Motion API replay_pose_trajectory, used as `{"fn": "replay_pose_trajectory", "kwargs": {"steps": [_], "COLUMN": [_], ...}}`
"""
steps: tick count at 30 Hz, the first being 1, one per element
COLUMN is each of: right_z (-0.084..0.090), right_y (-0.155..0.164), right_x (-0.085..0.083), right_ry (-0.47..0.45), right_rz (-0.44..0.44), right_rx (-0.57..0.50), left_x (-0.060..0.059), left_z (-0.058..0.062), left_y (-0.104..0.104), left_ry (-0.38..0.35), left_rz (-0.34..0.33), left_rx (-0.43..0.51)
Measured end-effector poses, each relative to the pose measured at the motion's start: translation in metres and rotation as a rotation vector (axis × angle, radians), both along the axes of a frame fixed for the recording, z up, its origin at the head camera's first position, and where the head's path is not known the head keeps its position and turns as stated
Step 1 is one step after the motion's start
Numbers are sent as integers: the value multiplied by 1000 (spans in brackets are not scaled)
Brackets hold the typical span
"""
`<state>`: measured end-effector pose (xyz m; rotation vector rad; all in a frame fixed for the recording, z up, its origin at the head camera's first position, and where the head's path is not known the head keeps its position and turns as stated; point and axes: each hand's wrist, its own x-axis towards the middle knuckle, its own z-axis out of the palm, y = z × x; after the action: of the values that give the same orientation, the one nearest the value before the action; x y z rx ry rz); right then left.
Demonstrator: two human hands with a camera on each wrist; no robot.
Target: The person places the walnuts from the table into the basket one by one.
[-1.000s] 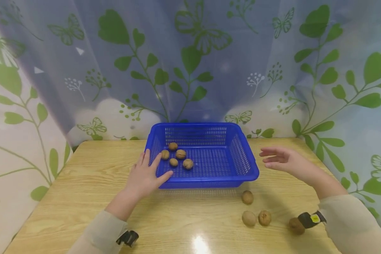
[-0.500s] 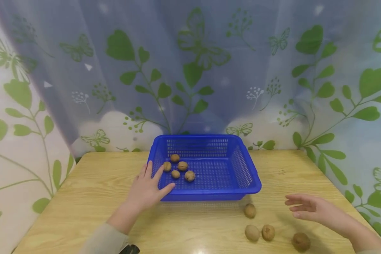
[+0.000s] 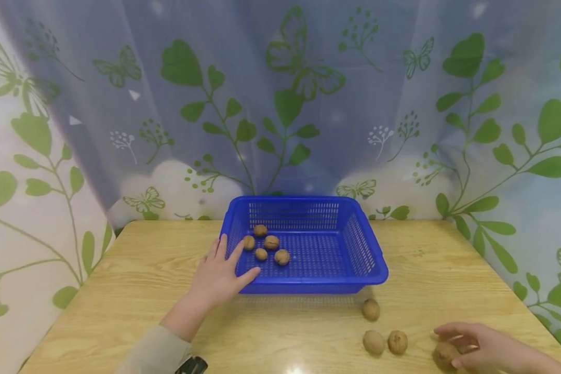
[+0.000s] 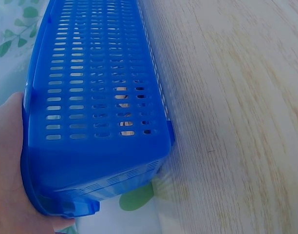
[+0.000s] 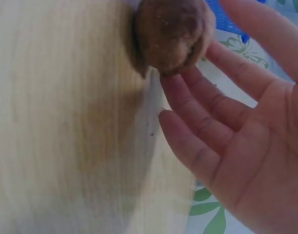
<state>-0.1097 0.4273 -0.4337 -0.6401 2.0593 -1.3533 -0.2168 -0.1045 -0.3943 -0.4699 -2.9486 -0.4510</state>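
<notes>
Left hand [image 3: 219, 278], left of centre: grip spread wide, resting on basket rim, unchanged.
Blue basket [image 3: 318, 281], centre: five walnuts [image 3: 282, 257], left side.
Desk [image 3: 145, 296], lower right: three loose walnuts [image 3: 398, 342], then a fourth walnut [image 3: 444, 356].
Right hand [image 3: 483, 347], lower-right corner: lowered since earlier; grip slack, thumb and fingers parted about the fourth walnut.

You're live at a curtained table nook, homelike in look!
A butterfly-and-leaf curtain [image 3: 336, 124] hangs behind your wood-grain table [image 3: 121, 280], more printed fabric closing in both sides; a slotted blue plastic basket [image 3: 308, 281] and loose walnuts [image 3: 373, 343] add the household note, though whether it's a real home or a set, you can't tell.
</notes>
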Motion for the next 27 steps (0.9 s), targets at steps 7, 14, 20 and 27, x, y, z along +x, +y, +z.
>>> {"fn": "replay_pose_trajectory", "kwargs": {"steps": [7,14,20,27], "right_z": [-3,-4,-3,1], "right_y": [-2,1,-6,-14], "right_x": [3,3,0,-5], "right_ry": [-80,-40,95,250], "right_rz": [-48,-54,-94,-196], "right_rx": [39,55,94,161], "left_x": [1,1,3,3], "left_z": [1,3,3,3], "left_y": [0,0,0,0], "left_ry": [-8,-16,-11,-12], "left_rz": [1,6,5,0], "left_rx": [-2,-2,4,11]}}
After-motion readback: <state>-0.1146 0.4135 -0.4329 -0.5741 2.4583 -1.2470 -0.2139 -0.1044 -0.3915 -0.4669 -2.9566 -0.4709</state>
